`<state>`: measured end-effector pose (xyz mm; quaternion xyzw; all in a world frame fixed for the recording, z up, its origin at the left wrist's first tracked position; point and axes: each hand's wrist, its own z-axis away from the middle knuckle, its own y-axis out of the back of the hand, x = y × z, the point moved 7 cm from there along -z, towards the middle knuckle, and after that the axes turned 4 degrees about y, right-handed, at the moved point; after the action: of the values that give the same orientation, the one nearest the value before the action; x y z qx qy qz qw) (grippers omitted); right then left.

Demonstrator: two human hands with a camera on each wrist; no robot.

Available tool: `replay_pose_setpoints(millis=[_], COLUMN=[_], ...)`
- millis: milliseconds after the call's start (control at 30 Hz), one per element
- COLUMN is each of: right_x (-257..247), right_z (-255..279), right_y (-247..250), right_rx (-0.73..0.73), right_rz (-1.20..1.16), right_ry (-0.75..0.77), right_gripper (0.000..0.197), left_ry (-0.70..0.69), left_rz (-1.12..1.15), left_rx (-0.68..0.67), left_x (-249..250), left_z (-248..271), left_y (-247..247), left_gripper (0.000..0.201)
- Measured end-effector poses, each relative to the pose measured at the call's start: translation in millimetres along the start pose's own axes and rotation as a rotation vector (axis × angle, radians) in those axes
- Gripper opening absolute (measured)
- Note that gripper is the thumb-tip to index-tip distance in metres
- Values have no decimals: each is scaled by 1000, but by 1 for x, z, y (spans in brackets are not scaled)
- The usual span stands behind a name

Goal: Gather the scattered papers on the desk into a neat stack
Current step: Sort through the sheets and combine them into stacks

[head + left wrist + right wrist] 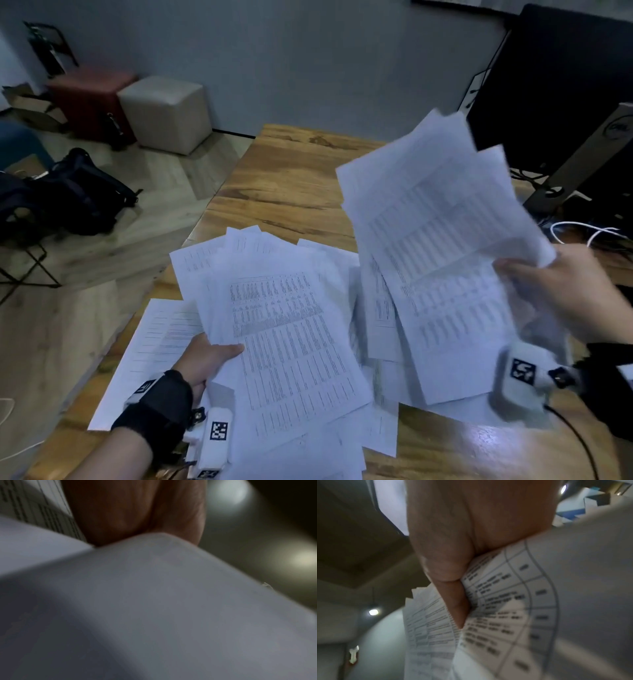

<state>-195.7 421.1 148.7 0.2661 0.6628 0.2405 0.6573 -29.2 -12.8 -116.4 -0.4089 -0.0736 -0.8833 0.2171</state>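
Nearest the viewer, the left hand pinches the near-left edge of a fanned sheaf of papers, thumb on top and the other fingers hidden beneath; the left-wrist view shows only a blurred blank sheet and the skin of a finger against it. The top sheet carries a dense printed table, too small to read. More loose sheets lie under and to the left of this sheaf, flat on the wooden tabletop, some overhanging its near-left edge. Both wrists wear black straps with white camera units bearing black-and-white square markers.

Right of the sheaf, the right hand grips a second bundle of papers, raised and tilted above the tabletop, its sheets splayed unevenly. In the right-wrist view the thumb presses on a gridded table of blurred, unreadable entries.

Farther back, behind the raised bundle, stands a black monitor on a grey stand marked with a round "DELL" logo; white cables curl at its foot.
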Motion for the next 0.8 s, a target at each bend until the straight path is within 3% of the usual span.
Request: replay_pose_setpoints(millis=[100,200,333,500,600,700,800], right_x=[-11,3,30,91,113,108,95], right_z=[-4,-12,0,38,50,51,56], right_y=[21,-4,-91,-207,-239,-239,-244], right_rx=[21,-82,-310,-432,-426,-314,-316], right_rz=[-109,-317,-435,-290,-232,-174,-201], right_ry=[78,-6,-146,-309,-377,-366,-359], right_gripper=[16,5,13,6,8,12,20], left_ry=[-12,-13,5,36,74,68,93], left_rz=[-8,4,14,32,167,277,136], left_rx=[-43,-68,-114,-144,-126,-178,-174], left_x=[7,12,12,7,8,13,7], left_z=[5,8,7,10,11,9,4], left_y=[-17,-29,-43,-57,-56,-55,-60], left_gripper=[36,35,31,29,33,45,56])
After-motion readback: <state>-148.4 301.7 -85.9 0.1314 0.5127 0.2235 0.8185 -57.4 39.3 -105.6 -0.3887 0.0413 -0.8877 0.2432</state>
